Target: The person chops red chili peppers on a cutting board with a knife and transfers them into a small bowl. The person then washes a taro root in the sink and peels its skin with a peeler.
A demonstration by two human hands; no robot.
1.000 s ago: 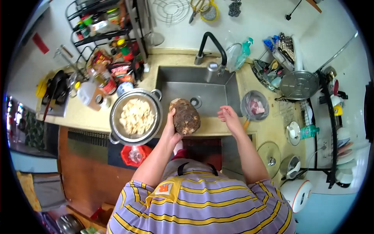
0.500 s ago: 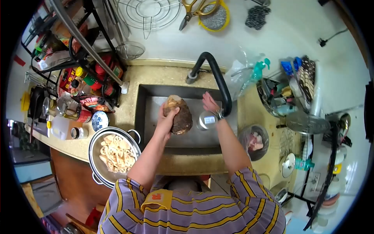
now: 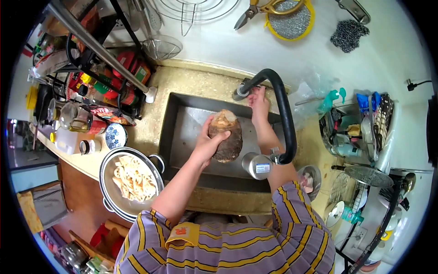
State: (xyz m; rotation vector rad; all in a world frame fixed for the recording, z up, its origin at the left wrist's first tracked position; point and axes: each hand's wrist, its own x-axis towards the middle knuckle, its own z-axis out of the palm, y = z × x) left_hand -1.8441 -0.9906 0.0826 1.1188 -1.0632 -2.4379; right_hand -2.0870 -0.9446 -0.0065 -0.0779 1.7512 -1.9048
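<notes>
My left hand (image 3: 211, 142) is wrapped around a large taro (image 3: 228, 144), holding it over the sink (image 3: 187, 123). The taro has rough dark brown skin and a paler, bare patch at its top end. At the back of the sink, my right hand (image 3: 259, 104) has its fingers on the small handle (image 3: 256, 86) at the base of the black tap (image 3: 280, 105); the fingertips are partly hidden. The tap's neck arches over my right forearm. Its metal spout head (image 3: 255, 165) hangs beside that forearm, and no running water shows.
A steel pot (image 3: 105, 182) of pale sliced pieces stands left of the sink. Bottles and jars crowd the rack (image 3: 75, 59) behind it. To the right are a bowl of meat (image 3: 309, 181) and a utensil holder (image 3: 335, 137). Scissors (image 3: 248, 16) hang on the wall.
My right hand has moved back from above the sink to the tap's handle. My left hand still holds the taro. The view has shifted, and the spout head looks closer.
</notes>
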